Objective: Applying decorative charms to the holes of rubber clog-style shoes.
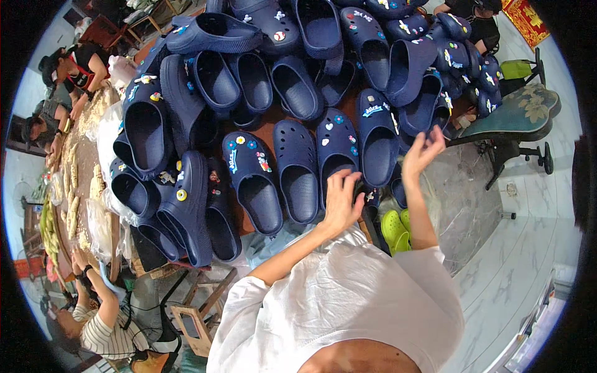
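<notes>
My left hand (341, 203) is over the heel end of a navy clog (337, 142) with flower and heart charms. Its fingers are bent but apart, and whether they touch the clog I cannot tell. My right hand (423, 152) is raised with its fingers spread and nothing in them, right of a navy clog (378, 140) bearing a ribbon-shaped charm. To the left lie a plain navy clog (295, 171) with bare holes and a navy clog (254, 180) with flower charms. All four have their toes pointing away from me.
Many more navy clogs (214, 34) are heaped across the table. Lime-green clogs (395, 230) sit low beside my right arm. A green patterned chair (516, 115) stands at right. People sit at a long table (78, 205) on the left; another person (482, 28) is at far right.
</notes>
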Motion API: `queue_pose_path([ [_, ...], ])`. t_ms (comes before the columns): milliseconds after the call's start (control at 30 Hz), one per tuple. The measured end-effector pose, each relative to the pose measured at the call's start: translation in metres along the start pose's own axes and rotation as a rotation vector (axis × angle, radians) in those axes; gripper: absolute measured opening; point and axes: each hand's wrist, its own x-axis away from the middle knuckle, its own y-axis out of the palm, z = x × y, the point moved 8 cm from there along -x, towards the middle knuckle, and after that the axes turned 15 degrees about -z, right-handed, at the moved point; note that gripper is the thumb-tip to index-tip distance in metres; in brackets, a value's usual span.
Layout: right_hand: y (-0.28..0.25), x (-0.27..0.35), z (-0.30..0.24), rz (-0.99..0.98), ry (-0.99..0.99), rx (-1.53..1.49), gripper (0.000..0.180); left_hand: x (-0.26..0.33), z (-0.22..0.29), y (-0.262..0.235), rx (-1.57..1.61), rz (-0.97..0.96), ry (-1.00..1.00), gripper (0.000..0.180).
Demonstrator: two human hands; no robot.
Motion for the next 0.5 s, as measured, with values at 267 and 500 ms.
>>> queue_pose_path([
  [267, 0.075, 0.076, -0.015, -0.656, -0.091, 0.081, 0.049, -0.022, -0.080, 0.035, 0.849, 0.036, -0.368, 0.065],
  [500, 0.125, 0.060, 0.039, -0.716, 0.268, -0.350, 0.052, -0.032, -0.052, 0.036, 1.242, -0.081, -0.356, 0.077],
])
